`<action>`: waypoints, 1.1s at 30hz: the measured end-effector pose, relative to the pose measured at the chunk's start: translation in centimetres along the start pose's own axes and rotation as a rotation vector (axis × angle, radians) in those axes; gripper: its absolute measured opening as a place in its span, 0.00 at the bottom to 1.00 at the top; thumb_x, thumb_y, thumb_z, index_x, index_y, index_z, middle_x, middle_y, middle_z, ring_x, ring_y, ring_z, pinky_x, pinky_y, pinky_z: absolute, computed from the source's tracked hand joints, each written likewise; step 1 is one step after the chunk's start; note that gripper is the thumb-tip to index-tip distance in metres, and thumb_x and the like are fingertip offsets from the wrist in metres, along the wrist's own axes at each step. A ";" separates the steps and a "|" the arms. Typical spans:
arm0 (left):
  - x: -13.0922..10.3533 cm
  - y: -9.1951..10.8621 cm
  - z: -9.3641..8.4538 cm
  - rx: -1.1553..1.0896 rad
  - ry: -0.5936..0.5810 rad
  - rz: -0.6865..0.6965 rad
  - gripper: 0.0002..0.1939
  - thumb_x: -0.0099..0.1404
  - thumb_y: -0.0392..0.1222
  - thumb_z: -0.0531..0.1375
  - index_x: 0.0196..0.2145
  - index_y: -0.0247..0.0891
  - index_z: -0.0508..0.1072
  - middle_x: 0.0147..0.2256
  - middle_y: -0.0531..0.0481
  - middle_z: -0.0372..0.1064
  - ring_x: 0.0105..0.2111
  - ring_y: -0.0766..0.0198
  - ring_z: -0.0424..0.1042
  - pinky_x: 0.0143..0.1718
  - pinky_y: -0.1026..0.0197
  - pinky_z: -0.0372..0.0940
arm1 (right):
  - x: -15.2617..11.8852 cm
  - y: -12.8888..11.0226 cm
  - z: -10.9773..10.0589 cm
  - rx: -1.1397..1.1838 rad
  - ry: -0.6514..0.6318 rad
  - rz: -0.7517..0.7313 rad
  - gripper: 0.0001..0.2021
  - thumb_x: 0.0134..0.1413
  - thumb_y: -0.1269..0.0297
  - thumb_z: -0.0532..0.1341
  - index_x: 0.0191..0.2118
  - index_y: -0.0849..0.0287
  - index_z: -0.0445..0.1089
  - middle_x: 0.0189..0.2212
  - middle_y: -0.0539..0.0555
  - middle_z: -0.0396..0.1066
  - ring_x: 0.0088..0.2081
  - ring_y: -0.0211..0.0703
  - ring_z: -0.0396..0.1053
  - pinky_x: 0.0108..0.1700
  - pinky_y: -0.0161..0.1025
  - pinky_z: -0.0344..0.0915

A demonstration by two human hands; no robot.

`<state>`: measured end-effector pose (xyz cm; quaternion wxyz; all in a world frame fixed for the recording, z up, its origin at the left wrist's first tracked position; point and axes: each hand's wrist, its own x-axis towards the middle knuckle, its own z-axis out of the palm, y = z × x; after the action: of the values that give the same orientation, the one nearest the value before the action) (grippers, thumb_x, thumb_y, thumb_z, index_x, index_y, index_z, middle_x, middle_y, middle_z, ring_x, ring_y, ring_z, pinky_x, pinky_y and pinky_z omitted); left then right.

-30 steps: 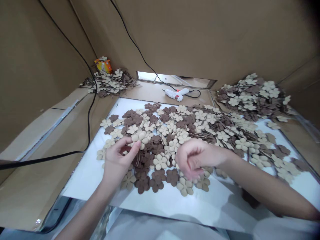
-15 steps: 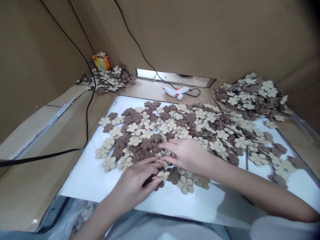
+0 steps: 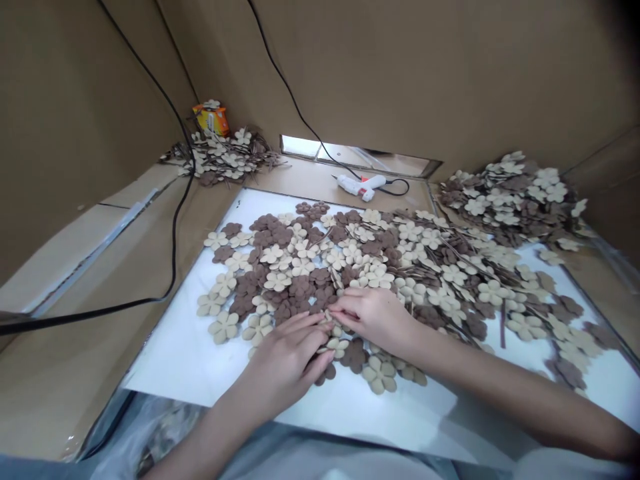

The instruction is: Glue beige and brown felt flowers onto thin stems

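My L hand (image 3: 287, 363) is half-curled, thumb and fingers apparently round a beige five-petal flower (image 3: 338, 347) at the pile's near edge, above the white board (image 3: 170, 360). My R hand (image 3: 377, 317) pinches nearly closed at L fingertips; grip contents hidden, can't tell. Rec.: steady w/ L, press lightly, avoid creasing petals. Vs. 1 s ago: hands now meet, not apart.
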<state>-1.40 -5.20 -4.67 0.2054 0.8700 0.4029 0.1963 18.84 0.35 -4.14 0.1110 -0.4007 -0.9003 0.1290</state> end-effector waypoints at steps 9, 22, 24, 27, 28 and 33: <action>0.0 0.1 0.0 -0.013 -0.009 -0.019 0.06 0.66 0.39 0.53 0.35 0.40 0.69 0.46 0.51 0.74 0.53 0.60 0.67 0.57 0.52 0.60 | -0.3 -0.3 0.1 -0.088 0.037 -0.031 0.10 0.60 0.66 0.54 0.30 0.60 0.69 0.26 0.49 0.69 0.28 0.36 0.66 0.29 0.35 0.53; 0.1 0.1 0.2 -0.016 -0.010 -0.057 0.06 0.66 0.40 0.53 0.38 0.41 0.70 0.47 0.52 0.74 0.54 0.59 0.66 0.57 0.49 0.61 | -0.1 0.4 -1.3 0.057 0.163 0.067 0.07 0.59 0.64 0.56 0.35 0.58 0.70 0.28 0.49 0.71 0.29 0.35 0.67 0.30 0.32 0.57; 0.1 0.2 0.2 -0.019 -0.007 -0.059 0.06 0.66 0.40 0.53 0.38 0.41 0.70 0.46 0.52 0.74 0.54 0.59 0.66 0.57 0.50 0.61 | -0.1 0.3 -1.6 0.148 0.124 0.074 0.07 0.59 0.64 0.56 0.35 0.57 0.71 0.29 0.49 0.71 0.30 0.36 0.67 0.32 0.32 0.58; 0.1 0.2 0.3 -0.017 0.001 -0.057 0.06 0.66 0.39 0.53 0.38 0.41 0.70 0.46 0.51 0.74 0.54 0.59 0.66 0.57 0.50 0.61 | 0.0 0.1 -1.9 0.358 0.042 0.097 0.06 0.60 0.65 0.55 0.37 0.55 0.70 0.30 0.47 0.72 0.31 0.35 0.67 0.33 0.31 0.60; 0.1 0.2 0.3 -0.016 0.004 -0.057 0.06 0.66 0.40 0.53 0.38 0.41 0.69 0.46 0.51 0.74 0.53 0.59 0.67 0.57 0.50 0.61 | 0.0 0.0 -2.0 0.415 0.029 0.111 0.07 0.60 0.65 0.55 0.38 0.55 0.70 0.31 0.48 0.72 0.31 0.35 0.68 0.34 0.32 0.61; -0.1 0.3 0.2 -0.018 -0.001 -0.075 0.06 0.66 0.40 0.53 0.38 0.41 0.69 0.47 0.52 0.74 0.54 0.59 0.66 0.57 0.50 0.61 | 0.1 -0.1 -2.7 0.479 0.067 0.088 0.10 0.61 0.65 0.54 0.45 0.55 0.68 0.41 0.53 0.71 0.41 0.40 0.68 0.42 0.36 0.65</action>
<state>-1.11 -5.48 -4.73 0.2210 0.8524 0.4334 0.1916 19.54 0.74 -1.59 0.2268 -0.4056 -0.8216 0.3302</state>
